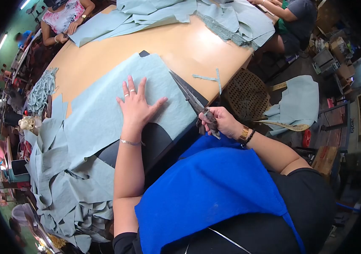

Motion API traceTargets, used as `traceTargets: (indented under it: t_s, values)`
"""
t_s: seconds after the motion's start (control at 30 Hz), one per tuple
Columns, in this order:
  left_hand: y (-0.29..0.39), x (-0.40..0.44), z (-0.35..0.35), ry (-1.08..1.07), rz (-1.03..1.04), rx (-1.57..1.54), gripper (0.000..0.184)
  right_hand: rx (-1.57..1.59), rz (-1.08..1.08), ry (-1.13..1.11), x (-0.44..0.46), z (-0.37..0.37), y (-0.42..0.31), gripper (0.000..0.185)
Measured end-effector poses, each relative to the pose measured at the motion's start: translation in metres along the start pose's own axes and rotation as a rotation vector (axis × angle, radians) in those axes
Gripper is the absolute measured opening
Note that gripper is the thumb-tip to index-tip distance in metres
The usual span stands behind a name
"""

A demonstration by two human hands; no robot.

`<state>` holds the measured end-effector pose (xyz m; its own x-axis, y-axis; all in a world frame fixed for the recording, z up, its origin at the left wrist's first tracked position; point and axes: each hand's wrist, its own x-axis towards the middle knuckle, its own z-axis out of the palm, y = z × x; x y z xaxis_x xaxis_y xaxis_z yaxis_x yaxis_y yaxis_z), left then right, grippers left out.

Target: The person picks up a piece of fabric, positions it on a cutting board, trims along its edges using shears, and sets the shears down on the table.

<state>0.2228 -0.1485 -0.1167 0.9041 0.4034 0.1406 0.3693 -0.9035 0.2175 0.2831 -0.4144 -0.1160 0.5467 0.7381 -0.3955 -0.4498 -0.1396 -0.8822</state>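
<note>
My left hand point(137, 102) lies flat with spread fingers on a pale blue-green piece of fabric point(100, 106). Under the fabric a dark board point(157, 137) shows at the near side and along the right edge. In my right hand point(220, 122) is a pair of large, worn scissors point(191, 97), their handles wrapped in cloth. The long blades point up and left, over the dark board beside the fabric's right edge. They look nearly closed. Thin fabric strips point(218, 80) lie on the table past the blades.
Scraps of the same fabric point(70, 194) heap at the table's left side, with a bundle of strips point(42, 91) farther up. More fabric sheets point(155, 15) cover the far side of the wooden table point(180, 46). Two people sit there. A woven chair point(248, 93) stands at the right.
</note>
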Motion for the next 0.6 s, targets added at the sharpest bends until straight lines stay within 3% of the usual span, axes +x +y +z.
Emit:
traceTargets:
  t_s: [0.2, 0.6]
  values:
    - [0.007, -0.009, -0.008, -0.121, 0.012, 0.006, 0.099, -0.012, 0.056, 0.037, 0.008, 0.006, -0.014, 0.031]
    - [-0.005, 0.000, 0.006, 0.003, 0.015, -0.009, 0.089, -0.007, 0.003, 0.028, 0.002, 0.003, -0.003, 0.031]
